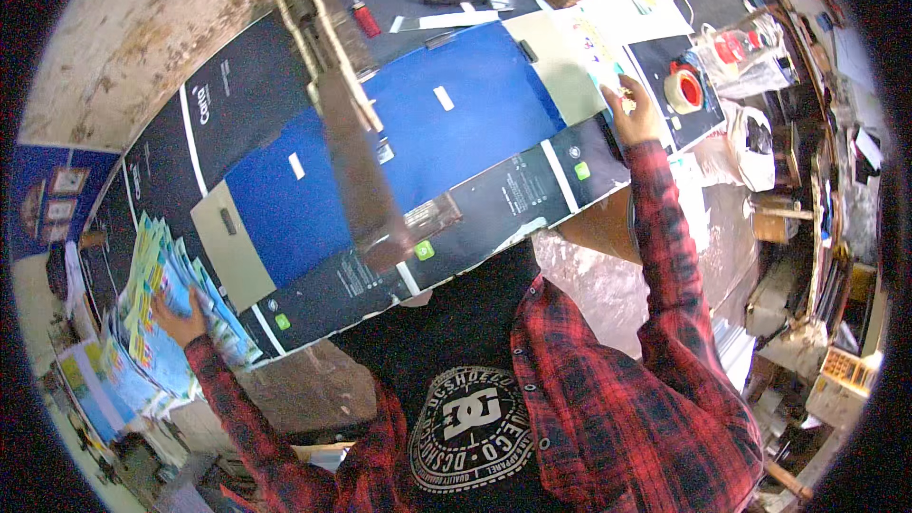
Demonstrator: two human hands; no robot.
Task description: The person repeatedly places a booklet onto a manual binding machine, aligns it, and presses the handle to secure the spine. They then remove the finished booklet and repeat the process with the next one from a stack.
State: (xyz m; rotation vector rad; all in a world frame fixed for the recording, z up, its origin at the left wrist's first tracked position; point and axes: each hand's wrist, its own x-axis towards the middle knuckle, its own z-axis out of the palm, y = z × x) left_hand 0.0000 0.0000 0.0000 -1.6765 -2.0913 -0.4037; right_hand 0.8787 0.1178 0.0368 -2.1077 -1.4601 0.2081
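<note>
Blue-green printed sheets (171, 271) lie fanned at 8 o'clock under the left hand (179, 321), grip spread, unclenched; right hand (636, 119) at 2 o'clock, grip unclear; uneven pushing could spill them off the desk (242, 71).

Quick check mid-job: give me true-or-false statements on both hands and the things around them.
1. The left hand touches the fanned pile of blue, green and yellow printed sheets. True.
2. The right hand grips the tan tape roll with a red core. False: it is at the white, colour-printed paper, left of the roll.
3. A long brown bar passes across the flat blue material with beige ends. True.
4. The red-handled tool lies on the blue material. False: it lies on the dark surface beyond.
</note>
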